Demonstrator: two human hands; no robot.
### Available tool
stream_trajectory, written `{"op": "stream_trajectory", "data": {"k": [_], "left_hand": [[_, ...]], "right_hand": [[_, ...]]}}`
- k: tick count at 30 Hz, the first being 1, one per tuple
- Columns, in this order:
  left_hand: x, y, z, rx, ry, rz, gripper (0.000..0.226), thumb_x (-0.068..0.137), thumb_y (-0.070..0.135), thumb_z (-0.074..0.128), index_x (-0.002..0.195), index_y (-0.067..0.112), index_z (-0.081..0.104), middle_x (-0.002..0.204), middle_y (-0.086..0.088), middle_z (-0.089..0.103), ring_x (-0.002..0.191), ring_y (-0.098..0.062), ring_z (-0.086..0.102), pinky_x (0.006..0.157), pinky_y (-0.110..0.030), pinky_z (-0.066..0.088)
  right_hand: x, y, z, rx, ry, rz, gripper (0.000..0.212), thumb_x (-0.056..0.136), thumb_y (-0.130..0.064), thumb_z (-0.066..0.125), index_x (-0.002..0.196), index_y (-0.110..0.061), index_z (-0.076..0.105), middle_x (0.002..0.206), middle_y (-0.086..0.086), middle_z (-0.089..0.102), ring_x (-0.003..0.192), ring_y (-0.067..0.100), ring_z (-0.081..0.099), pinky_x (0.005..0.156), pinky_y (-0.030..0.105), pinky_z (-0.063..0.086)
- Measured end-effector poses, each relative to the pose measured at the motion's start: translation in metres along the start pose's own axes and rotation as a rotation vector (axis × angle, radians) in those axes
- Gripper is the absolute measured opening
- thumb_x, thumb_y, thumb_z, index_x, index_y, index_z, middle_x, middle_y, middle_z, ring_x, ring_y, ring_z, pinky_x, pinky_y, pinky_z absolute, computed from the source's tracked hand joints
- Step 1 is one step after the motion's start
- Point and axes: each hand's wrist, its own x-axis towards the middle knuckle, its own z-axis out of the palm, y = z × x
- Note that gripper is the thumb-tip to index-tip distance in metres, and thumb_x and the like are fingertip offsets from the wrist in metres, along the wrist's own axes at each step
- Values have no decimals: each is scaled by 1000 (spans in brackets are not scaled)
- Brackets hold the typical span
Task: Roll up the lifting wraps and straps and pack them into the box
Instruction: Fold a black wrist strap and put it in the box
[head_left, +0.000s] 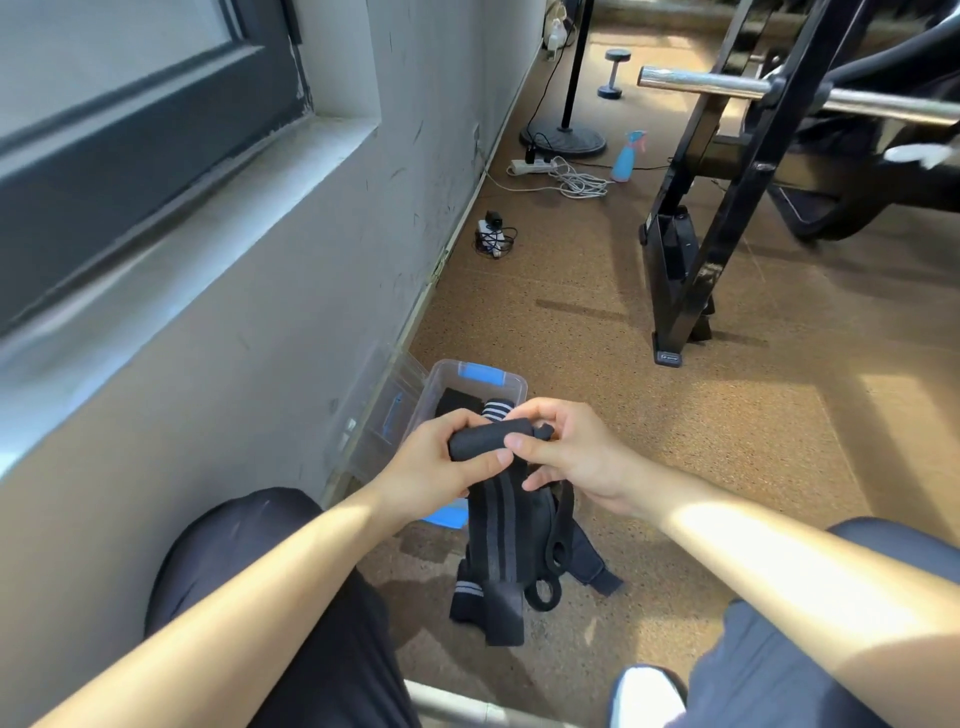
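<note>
**Rolling a wrap over the open box**

Both hands meet in the lower middle of the frame. The left hand (441, 460) grips one end of a rolled black wrap (485, 439), fingers curled round it so the roll cannot loosen. The right hand (574, 452) pinches the other end between thumb and fingertips, probably to turn it and wind in more cloth. The unrolled tail (501, 525), marked with grey stripes, hangs straight down towards the floor (675, 415), which keeps it flat for winding.

Just behind the hands a clear box (514, 387) with blue latches stands on the floor by the wall (260, 364), close enough for a finished roll to drop straight in. A striped roll (498, 408) and a dark one already lie inside. What appears to be its lid (374, 410) leans against the wall at the left, out of the way. Below the hands, more straps (566, 551) lie in a loose heap on the floor, not yet rolled.
</note>
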Motion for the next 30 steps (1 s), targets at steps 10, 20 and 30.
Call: {"op": "stream_trajectory", "data": {"k": [10,20,30], "left_hand": [[-26,4,10,-185,56,-136,30,97,42,64,122,26,66,124,5,66,111,-8,67,75,-36,64],[-9,-2,10,-129,111,-54,18,96,16,71,112,20,66,109,-4,70,91,-11,69,68,-24,58],[-7,-7,8,-184,91,19,37,86,2,79,115,20,65,102,1,69,82,-8,65,65,-25,55]], "right_hand": [[-25,11,19,109,120,-72,24,91,1,71,104,-19,72,109,15,65,96,25,67,70,37,61],[-12,19,7,73,88,-64,33,91,-2,72,119,-20,68,129,7,64,112,22,68,82,42,63],[-11,18,5,77,36,-30,25,96,-19,70,120,-15,69,123,12,67,107,20,70,69,37,61]]}}
